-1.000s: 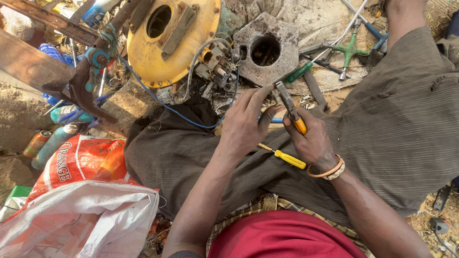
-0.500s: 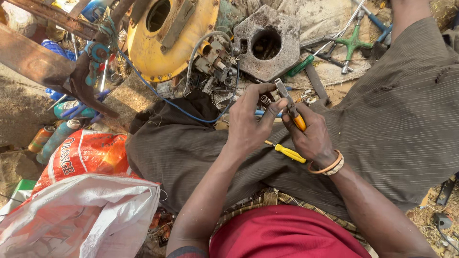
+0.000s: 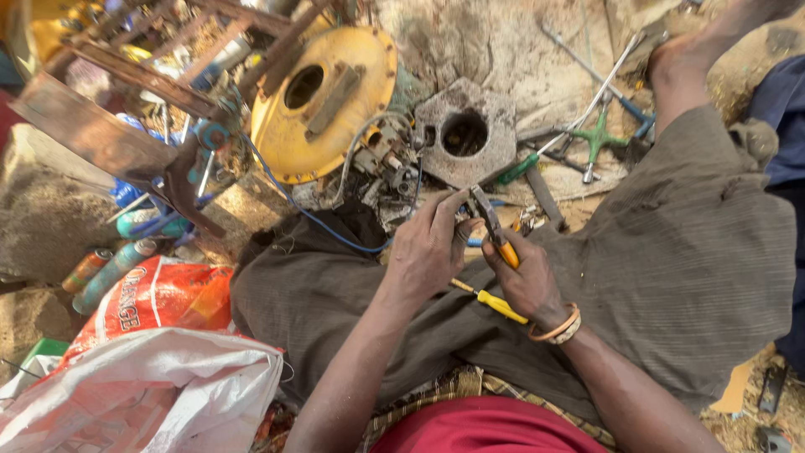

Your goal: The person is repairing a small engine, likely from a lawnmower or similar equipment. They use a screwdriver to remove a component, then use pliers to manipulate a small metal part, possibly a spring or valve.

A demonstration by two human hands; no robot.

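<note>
The pliers (image 3: pixel 490 225) have dull grey metal jaws and a glossy orange plastic grip. The screwdriver (image 3: pixel 493 302) lying on matt, coarse-woven brown cloth trousers (image 3: pixel 319 302) has a shiny yellow plastic handle. The round cover (image 3: pixel 323 105) is yellow-painted metal, chipped and grimy; the hexagonal plate (image 3: pixel 465 134) is rough grey cast metal. The white bag (image 3: pixel 142 394) is thin, crinkled glossy plastic.

Orange-handled pliers (image 3: pixel 493 228) held upright over the lap, metal jaws up, beside a small part too hidden to tell
</note>
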